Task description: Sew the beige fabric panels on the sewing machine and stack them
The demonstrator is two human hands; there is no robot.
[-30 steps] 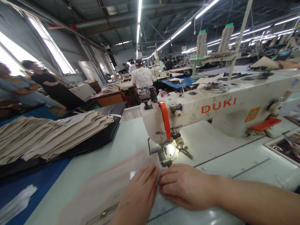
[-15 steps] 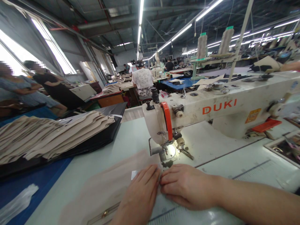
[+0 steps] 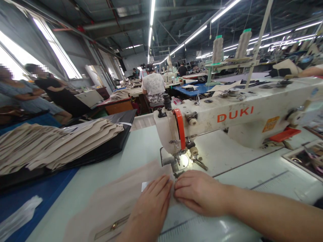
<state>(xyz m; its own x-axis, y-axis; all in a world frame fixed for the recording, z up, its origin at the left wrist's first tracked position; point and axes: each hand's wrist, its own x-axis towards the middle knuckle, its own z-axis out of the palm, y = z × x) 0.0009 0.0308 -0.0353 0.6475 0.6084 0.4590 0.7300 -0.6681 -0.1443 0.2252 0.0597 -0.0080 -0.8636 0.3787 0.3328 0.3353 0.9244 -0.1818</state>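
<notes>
A beige fabric piece [image 3: 121, 193] lies on the pale green table in front of the sewing machine [image 3: 171, 134]. It carries a zipper [image 3: 112, 227] with a small metal pull and a white label [image 3: 144, 186]. Stretched flat over its right part is my left hand [image 3: 151, 205], open, fingers pointing toward the needle. My right hand [image 3: 199, 193] is closed, its fingertips pressed together at the fabric's right edge. What sits under those fingertips is hidden. The lit needle plate [image 3: 183, 162] is just beyond both hands, and the fabric's far corner reaches close to it.
Stacked beige fabric pieces [image 3: 75, 144] lie on black material at the left. A clear plastic strip [image 3: 21, 215] rests on blue material below. A tray of tools [image 3: 304, 161] is at right. Thread cones [image 3: 217, 50] stand behind the machine. Several people are farther back.
My right hand has shifted slightly up toward the needle plate, and a little more space shows between it and my left hand. The fabric lies almost the same.
</notes>
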